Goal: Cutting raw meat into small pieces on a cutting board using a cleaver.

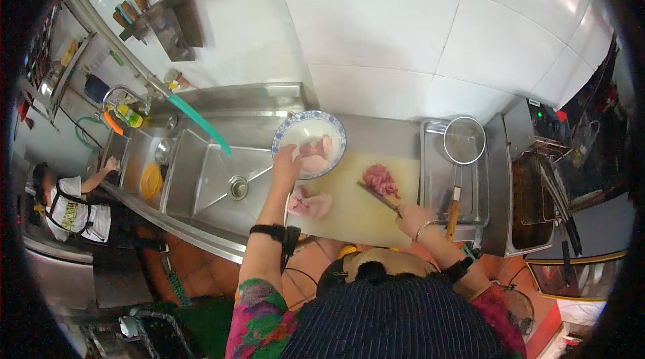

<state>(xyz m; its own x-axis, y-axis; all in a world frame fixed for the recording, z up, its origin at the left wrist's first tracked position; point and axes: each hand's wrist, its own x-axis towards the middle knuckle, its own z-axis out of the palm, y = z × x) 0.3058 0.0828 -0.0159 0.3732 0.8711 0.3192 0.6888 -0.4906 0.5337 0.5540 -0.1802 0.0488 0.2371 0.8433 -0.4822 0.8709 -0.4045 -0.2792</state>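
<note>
My left hand (286, 167) is at the near left rim of a white bowl with a blue patterned border (334, 124), its fingers over the edge. Whether it grips the rim cannot be made out. Pieces of raw meat (315, 152) lie in the bowl. In my right hand (414, 220) is a knife (379, 194), its blade along the near side of a heap of cut red raw meat (381, 179). A larger piece of raw meat, pale along one side (311, 202), rests at the left of the pale yellow cutting board (360, 223).
A steel sink (201, 177) with a green hose (201, 124) adjoins the board on the left. To the right, a wire strainer (464, 140) lies across a steel tray (432, 172). Knives (174, 31) hang on a wall rack. Another person (75, 197) stands at far left.
</note>
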